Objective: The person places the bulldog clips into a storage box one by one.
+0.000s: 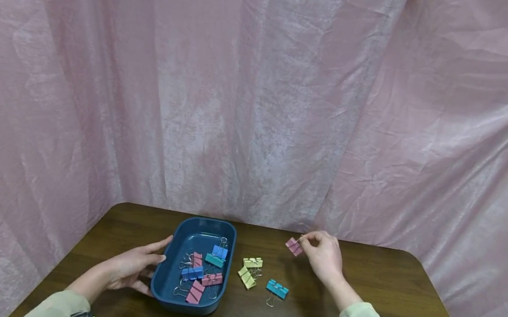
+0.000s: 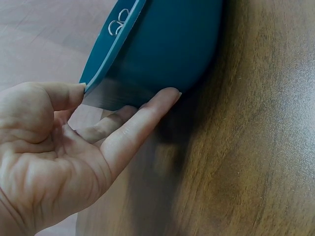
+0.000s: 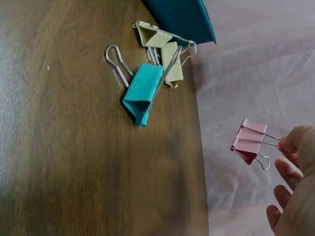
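My right hand (image 1: 325,258) pinches a pink binder clip (image 1: 294,246) by a wire handle, above the back of the table. In the right wrist view this pink clip (image 3: 250,141) hangs from thumb and finger. The left hand (image 1: 131,269) is at the left side of a blue plastic tray (image 1: 184,307). As the left wrist view shows, its thumb touches the rim and its outstretched fingers lie against the outer wall. Inside the tray are several binder clips: pink (image 1: 195,292), blue (image 1: 192,273) and teal (image 1: 214,260).
Right of the tray, two yellow binder clips (image 1: 246,277) lie together on the brown wooden table (image 1: 389,310). A teal binder clip (image 1: 277,288) lies nearer the right forearm. Behind the table hangs a pink curtain (image 1: 263,99).
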